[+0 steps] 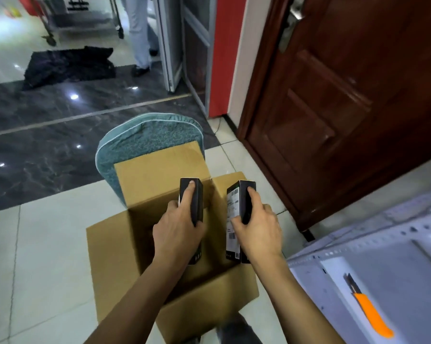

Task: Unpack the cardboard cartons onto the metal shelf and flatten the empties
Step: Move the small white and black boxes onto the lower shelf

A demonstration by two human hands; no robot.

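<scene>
Pale tiled floor (48, 244) is seen under everything, with a dark marble band further out. Open cardboard carton (125, 247) is set on it directly below both hands; its far flap (147, 175) is raised just beyond the fingertips. Teal cushion (147, 135) is propped right behind that flap. Brown wooden door (333, 120) is seen beyond and right of the right hand. Metal shelf (383, 256) is seen low, right of the right forearm, with an orange-handled knife (369, 314) laid on it. Far beyond the left hand, a dark cloth (67, 65) is heaped on the floor and a standing person's legs (141, 33) are visible.

Left hand (177, 234) is wrapped round a dark box (199, 194), index finger laid along its upper edge. Right hand (257, 232) is clamped the same way on a second dark box (234, 212), label face turned toward the left hand. Hands are kept apart, boxes side by side over the carton opening, not touching. Both forearms are extended forward over the carton's near wall.
</scene>
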